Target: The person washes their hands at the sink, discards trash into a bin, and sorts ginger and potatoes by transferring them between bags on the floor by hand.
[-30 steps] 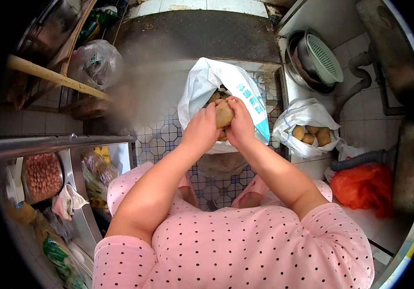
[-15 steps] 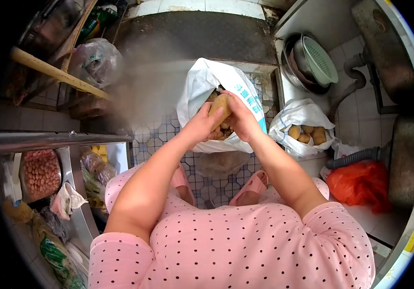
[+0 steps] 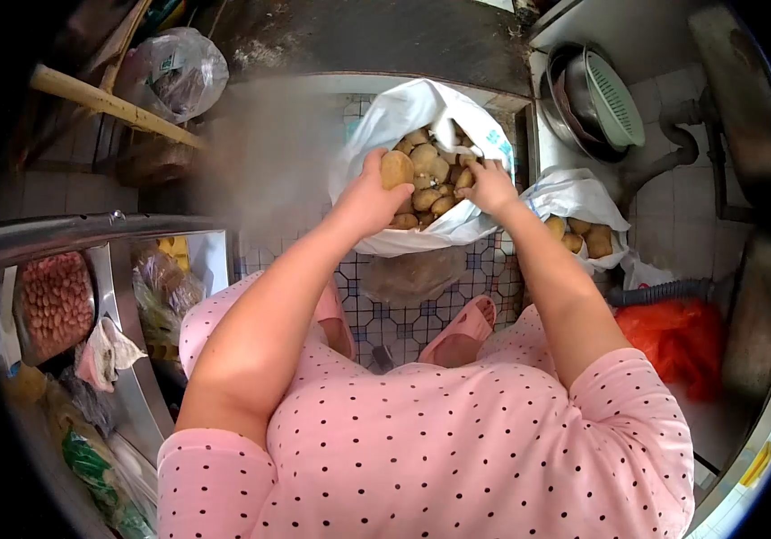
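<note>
A large potato (image 3: 397,169) is in my left hand (image 3: 370,199), its fingers wrapped round the side, held over the left part of a white plastic bag (image 3: 430,239). The bag stands wide open on the tiled floor with many potatoes (image 3: 425,160) inside, some with pale sprouts. At the right inside of the bag, my right hand (image 3: 494,189) has its thumb and fingers bent round another potato (image 3: 463,179). That potato still lies among the others.
To the right, a smaller white bag (image 3: 596,199) holds several potatoes. Behind it, metal basins (image 3: 563,117) and a green colander (image 3: 617,99) lean together. A red plastic bag (image 3: 677,341) lies by a grey drain hose (image 3: 664,292). A wooden pole (image 3: 107,103) juts in from the left.
My hands have moved apart. The potato both hands held is now in my left hand alone, and my right hand has gone down among the potatoes. The bag mouth is wider open.
</note>
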Tool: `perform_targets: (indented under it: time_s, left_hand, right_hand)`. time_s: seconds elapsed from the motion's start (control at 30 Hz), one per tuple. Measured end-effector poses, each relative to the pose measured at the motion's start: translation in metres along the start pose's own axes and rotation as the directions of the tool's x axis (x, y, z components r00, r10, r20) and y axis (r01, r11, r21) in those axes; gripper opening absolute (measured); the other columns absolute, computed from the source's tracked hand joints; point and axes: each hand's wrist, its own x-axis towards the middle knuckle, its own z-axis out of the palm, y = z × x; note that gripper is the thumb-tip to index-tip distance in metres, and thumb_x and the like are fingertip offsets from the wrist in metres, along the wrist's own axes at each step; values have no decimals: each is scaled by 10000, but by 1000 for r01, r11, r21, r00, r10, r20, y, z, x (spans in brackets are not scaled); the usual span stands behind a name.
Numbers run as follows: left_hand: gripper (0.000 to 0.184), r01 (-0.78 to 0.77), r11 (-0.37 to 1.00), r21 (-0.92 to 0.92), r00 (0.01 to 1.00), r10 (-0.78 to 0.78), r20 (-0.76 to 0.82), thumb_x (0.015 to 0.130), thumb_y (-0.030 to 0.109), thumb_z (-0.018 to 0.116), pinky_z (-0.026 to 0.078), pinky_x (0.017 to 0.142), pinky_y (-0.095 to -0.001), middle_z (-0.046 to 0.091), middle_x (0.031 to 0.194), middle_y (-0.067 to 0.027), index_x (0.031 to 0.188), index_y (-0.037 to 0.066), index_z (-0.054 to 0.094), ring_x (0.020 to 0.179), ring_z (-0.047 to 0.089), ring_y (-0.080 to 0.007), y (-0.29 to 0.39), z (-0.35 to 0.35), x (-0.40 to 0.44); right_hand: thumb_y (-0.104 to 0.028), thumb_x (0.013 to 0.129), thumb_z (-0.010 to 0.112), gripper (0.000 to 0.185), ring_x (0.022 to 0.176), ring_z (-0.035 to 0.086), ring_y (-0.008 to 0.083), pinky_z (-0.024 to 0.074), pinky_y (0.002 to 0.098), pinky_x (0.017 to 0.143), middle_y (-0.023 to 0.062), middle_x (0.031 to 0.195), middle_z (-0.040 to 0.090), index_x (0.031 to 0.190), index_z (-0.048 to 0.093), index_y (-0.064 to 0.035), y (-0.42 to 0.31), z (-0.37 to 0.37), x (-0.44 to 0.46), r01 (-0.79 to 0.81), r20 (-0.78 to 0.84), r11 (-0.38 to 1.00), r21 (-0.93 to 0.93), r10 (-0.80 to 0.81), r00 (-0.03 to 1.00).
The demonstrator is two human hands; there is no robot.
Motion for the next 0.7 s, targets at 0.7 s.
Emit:
perform_targets:
  time_s: [0.7]
  left_hand:
    - [724, -43, 996, -80, 999, 41, -36, 866, 296, 577, 430, 919, -422, 546, 1179, -303, 1406, 12, 186, 1087, 548, -425, 8, -3, 0]
  right_hand:
    - [-156, 690, 642, 445, 1077, 508, 363, 421, 391, 925, 215, 1134, 516, 1115, 555, -59, -26, -28, 10, 296, 318, 887, -354, -183, 930]
